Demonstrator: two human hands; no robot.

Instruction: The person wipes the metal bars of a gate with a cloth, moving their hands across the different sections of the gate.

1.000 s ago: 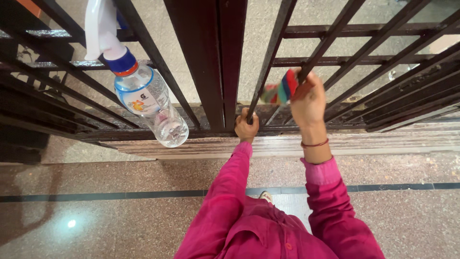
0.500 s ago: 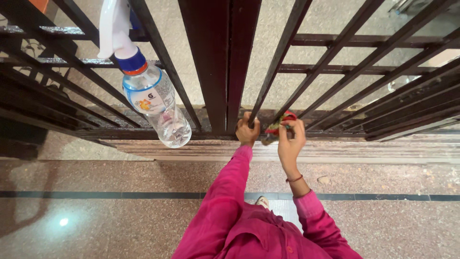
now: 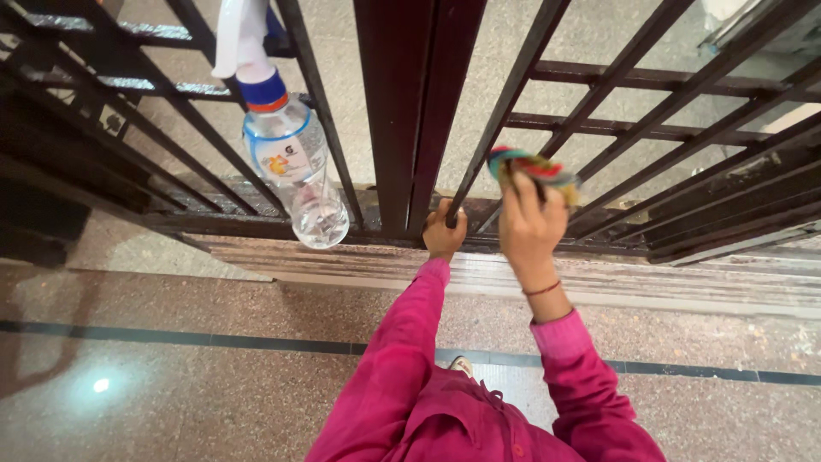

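I look down a dark metal gate with slanting bars. My left hand grips the foot of one bar close to the bottom rail. My right hand is shut on a multicoloured cloth and presses it against the neighbouring bar, a little above the rail. Both arms wear bright pink sleeves; a thin red band circles the right wrist.
A clear plastic spray bottle with a white trigger head and a blue collar hangs from a crossbar on the left. Below lies a speckled stone floor with a dark inlaid stripe, and a pale stone sill runs under the gate.
My right hand slid the cloth down the bar to the bottom rail, then back up partway. The left hand kept its grip on the bar's foot.
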